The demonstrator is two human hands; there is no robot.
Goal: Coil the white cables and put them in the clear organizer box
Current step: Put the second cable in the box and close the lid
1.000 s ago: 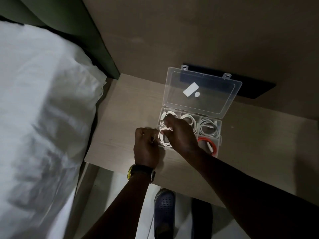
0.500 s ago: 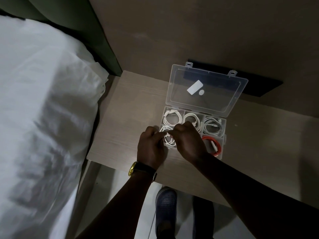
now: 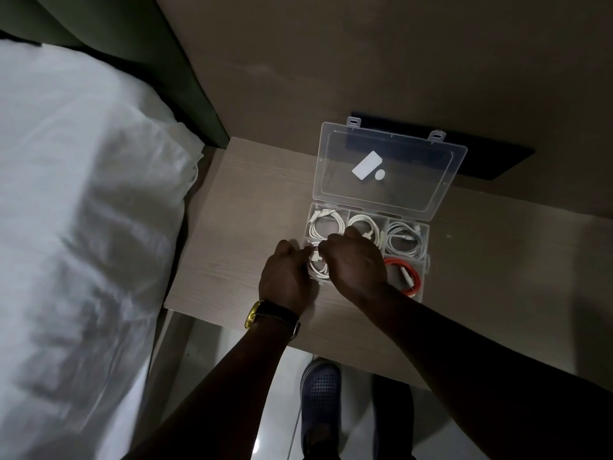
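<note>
The clear organizer box [image 3: 426,257] stands open on a pale wooden bedside table [image 3: 232,207], its lid [image 3: 391,167] tilted back against the wall. Coiled white cables lie in the three back compartments: left [image 3: 326,224], middle [image 3: 365,225] and right [image 3: 406,242]. A red-orange cable [image 3: 403,275] fills the front right compartment. My left hand [image 3: 287,277] and my right hand [image 3: 356,260] meet over the front left compartment, both pinching a coiled white cable [image 3: 316,265] that sits there. My right hand hides the front middle compartment.
A bed with white bedding [image 3: 83,227] and a green headboard [image 3: 185,78] borders the table's left side. A dark flat object [image 3: 491,161] lies behind the lid by the wall. Below the table's front edge are a blue perforated shoe [image 3: 320,390] and glossy floor.
Both hands have closed in over the front left compartment, pressing the white coil lower into it. The camera view has shifted slightly.
</note>
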